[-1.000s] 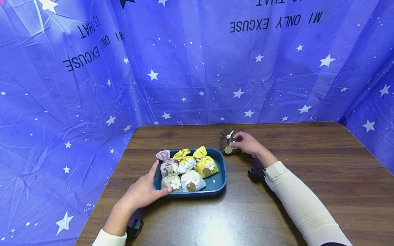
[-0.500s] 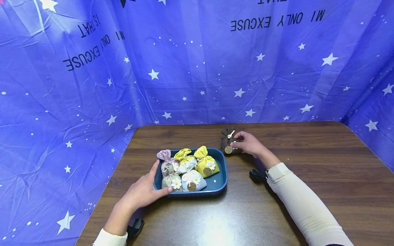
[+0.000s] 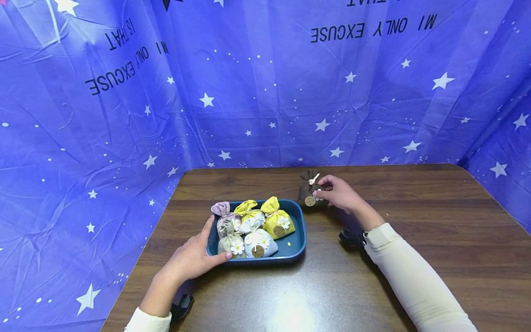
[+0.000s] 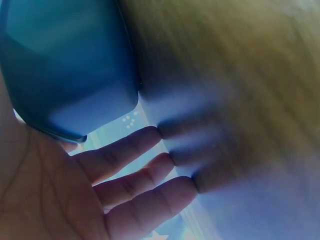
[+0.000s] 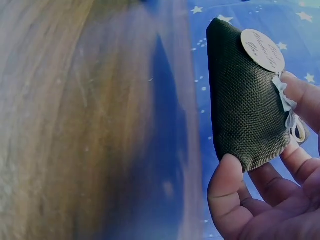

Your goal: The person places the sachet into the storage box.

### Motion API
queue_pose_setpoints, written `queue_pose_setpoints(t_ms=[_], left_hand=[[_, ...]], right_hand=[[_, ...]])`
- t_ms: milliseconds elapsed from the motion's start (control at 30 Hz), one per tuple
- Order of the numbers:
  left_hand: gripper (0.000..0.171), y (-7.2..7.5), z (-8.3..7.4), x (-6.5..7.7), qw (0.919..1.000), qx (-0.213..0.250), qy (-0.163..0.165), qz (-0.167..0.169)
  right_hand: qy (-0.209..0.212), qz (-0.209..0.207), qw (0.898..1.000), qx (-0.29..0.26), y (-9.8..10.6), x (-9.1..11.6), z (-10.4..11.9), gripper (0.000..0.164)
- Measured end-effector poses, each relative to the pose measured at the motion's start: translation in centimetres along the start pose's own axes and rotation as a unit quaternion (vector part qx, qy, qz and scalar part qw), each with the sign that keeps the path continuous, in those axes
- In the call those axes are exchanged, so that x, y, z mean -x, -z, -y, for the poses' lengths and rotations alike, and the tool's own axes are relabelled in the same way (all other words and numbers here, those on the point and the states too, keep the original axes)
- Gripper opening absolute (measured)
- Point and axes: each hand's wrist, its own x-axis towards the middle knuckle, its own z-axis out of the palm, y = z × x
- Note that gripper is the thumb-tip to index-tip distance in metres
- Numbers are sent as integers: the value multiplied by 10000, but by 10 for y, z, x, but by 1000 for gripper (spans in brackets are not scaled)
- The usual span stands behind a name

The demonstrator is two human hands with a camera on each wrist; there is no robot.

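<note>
My right hand [image 3: 338, 192] holds a small dark brown drawstring pouch [image 3: 309, 191] near the table's back edge, right of the tray. In the right wrist view the pouch [image 5: 245, 95] shows coarse weave and a round tag [image 5: 262, 50]; thumb and fingers pinch its side. Whether it touches the table I cannot tell. My left hand [image 3: 192, 253] rests at the left end of a blue tray [image 3: 296, 251], thumb on the front rim. The left wrist view shows the tray's side [image 4: 70, 65] and several nearly straight fingers [image 4: 150, 205] below it.
Inside the tray are two yellow pouches [image 3: 271, 228], a lilac pouch [image 3: 221, 210], a grey-green pouch [image 3: 228, 244] and a pale blue pouch [image 3: 267, 246], most with white flowers. The wooden table [image 3: 415, 203] meets a blue starry curtain [image 3: 269, 92] behind.
My right hand and the brown pouch have shifted slightly right and toward the back. The left hand and the tray stay about where they were.
</note>
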Motion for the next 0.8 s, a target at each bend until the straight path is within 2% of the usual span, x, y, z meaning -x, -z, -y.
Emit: queue_pose_setpoints(t_ms=[233, 800], left_hand=[[120, 1, -1, 0, 10000, 26, -36, -23], [120, 1, -2, 1, 10000, 20, 6, 42]], right_hand=[[28, -14, 9999, -125, 5, 7, 8, 34], [410, -63, 9983, 415, 8, 26, 25, 33]])
